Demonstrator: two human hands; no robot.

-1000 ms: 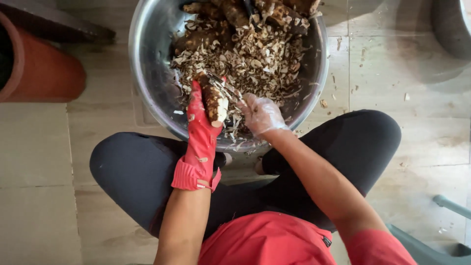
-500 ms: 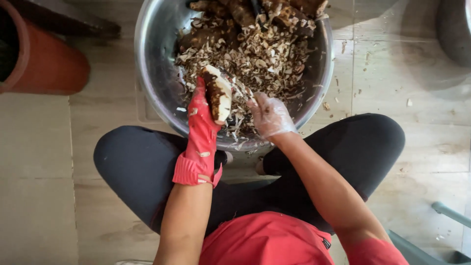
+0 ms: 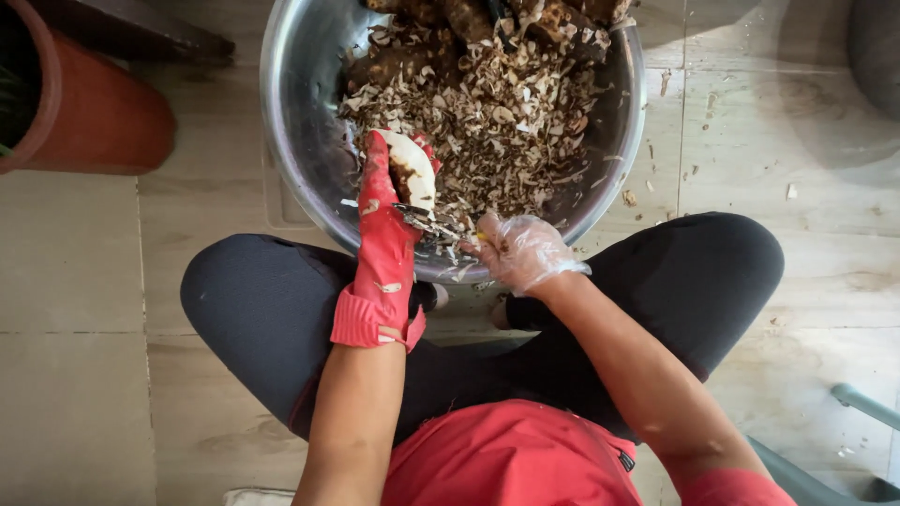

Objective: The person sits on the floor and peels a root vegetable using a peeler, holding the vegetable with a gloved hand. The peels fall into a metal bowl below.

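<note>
Since half a second ago my left hand (image 3: 386, 239) in its red glove has turned the half-peeled root (image 3: 410, 171) so its pale face shows more. It grips the root over the steel bowl (image 3: 300, 150), near the rim at 7 o'clock. My right hand (image 3: 521, 251), in clear plastic, closes on a small peeler (image 3: 427, 223) touching the root's lower end.

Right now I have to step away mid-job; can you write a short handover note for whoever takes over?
Left hand, red glove: holds a partly peeled root over the bowl.
Right hand, clear glove: grips a peeler against the root's lower end.
Bowl sits on the floor between the knees, heaped with peelings; unpeeled roots at its far side.
Done: most of this root is white.
Left: its brown patch, then the far roots.
</note>
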